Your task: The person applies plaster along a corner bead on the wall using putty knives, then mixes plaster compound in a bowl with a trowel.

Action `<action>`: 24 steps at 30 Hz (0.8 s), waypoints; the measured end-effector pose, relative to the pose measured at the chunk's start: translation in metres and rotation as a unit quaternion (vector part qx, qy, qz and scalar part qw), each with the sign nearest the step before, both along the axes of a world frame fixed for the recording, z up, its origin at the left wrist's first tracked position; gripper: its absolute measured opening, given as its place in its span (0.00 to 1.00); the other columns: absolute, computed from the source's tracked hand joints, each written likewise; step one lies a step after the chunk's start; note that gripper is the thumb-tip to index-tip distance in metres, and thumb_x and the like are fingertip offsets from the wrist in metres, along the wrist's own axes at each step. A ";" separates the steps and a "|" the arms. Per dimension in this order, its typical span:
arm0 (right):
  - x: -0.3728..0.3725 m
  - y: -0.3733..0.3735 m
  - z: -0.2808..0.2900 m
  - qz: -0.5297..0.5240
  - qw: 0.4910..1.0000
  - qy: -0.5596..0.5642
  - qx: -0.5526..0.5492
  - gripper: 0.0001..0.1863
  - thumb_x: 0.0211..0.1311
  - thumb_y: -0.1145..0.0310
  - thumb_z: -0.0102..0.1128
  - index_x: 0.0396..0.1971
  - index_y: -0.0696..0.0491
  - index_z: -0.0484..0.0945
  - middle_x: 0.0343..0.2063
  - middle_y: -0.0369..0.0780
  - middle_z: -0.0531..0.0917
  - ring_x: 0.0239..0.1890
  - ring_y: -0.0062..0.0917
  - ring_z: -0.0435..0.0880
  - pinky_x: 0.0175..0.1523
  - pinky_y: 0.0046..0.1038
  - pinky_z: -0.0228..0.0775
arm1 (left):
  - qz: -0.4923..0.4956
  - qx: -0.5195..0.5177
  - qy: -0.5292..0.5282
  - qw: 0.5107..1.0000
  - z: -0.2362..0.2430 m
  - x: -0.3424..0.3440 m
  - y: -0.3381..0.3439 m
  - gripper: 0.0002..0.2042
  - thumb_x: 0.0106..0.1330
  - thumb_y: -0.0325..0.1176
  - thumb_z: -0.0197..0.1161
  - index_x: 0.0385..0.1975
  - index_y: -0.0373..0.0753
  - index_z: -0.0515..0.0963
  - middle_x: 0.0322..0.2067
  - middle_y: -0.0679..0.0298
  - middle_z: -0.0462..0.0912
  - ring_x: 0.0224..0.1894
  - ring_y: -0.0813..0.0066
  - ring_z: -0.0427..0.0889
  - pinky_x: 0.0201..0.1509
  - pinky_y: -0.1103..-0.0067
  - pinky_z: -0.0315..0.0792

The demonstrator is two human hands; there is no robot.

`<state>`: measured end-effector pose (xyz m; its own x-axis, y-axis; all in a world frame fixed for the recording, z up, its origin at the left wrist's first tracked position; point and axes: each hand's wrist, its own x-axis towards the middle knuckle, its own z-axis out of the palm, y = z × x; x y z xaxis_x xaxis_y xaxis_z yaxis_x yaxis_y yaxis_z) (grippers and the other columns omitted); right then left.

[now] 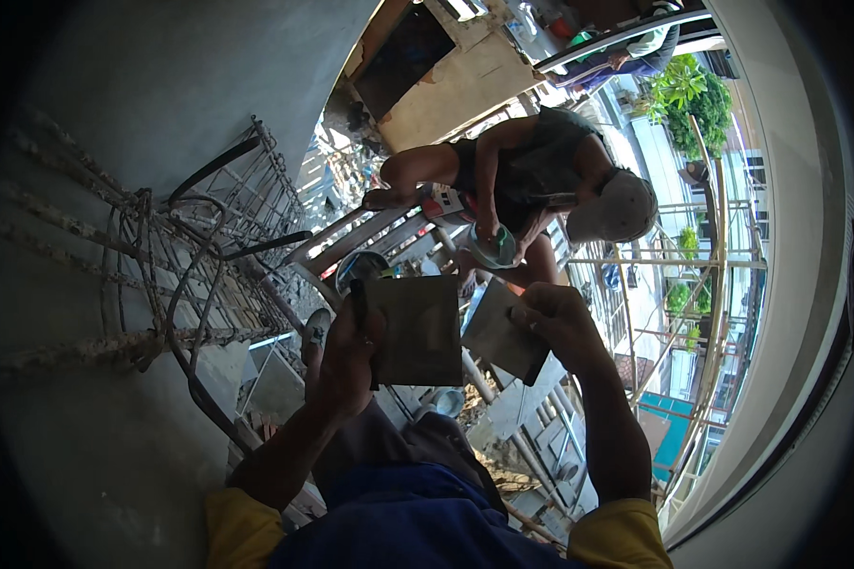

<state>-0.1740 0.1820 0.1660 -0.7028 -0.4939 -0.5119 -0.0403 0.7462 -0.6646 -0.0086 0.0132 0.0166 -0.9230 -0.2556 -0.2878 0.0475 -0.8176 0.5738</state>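
In front of my chest, my left hand (349, 365) is wrapped round the dark handle of a flat, nearly square plastering trowel (417, 332), its grey face turned up toward me. My right hand (562, 324) pinches a second flat plate (501, 332), a greyish rectangle with a dark lower edge, thumb on top and fingers mostly hidden beneath. The two plates are held tilted side by side, close together, with a narrow gap between them. Neither touches a wall.
Ahead, a co-worker in a cap (626, 207) crouches on planks, one hand in a pale bowl (491, 248). A bucket (361, 268) stands beyond my left hand. Rusty rebar (152, 247) sticks out at left from a grey wall (190, 76). Scaffold poles (716, 275) stand at right.
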 end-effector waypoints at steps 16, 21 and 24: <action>0.025 -0.045 0.035 0.186 0.950 0.204 0.148 0.09 0.53 0.67 0.65 0.25 0.58 0.79 0.17 0.43 0.80 0.20 0.31 0.80 0.29 0.31 0.69 | -0.045 -0.419 -0.125 0.898 0.020 0.013 -0.001 0.25 0.72 0.46 0.48 0.57 0.30 0.62 0.48 0.45 0.74 0.52 0.53 0.75 0.54 0.69 0.68; 0.004 -0.027 0.055 0.041 0.945 0.310 0.093 0.08 0.52 0.71 0.66 0.29 0.58 0.77 0.20 0.42 0.80 0.23 0.24 0.80 0.30 0.25 0.69 | 0.081 -0.259 -0.049 0.961 0.025 0.004 -0.009 0.23 0.71 0.43 0.50 0.53 0.27 0.64 0.43 0.51 0.74 0.44 0.64 0.74 0.49 0.73 0.70; -0.014 -0.026 0.080 -0.110 0.933 0.314 -0.136 0.06 0.54 0.77 0.64 0.30 0.56 0.75 0.25 0.34 0.78 0.27 0.13 0.76 0.32 0.17 0.66 | 0.119 -0.285 -0.055 0.950 0.018 0.011 -0.013 0.22 0.71 0.42 0.49 0.53 0.27 0.64 0.45 0.52 0.73 0.46 0.66 0.73 0.51 0.73 0.69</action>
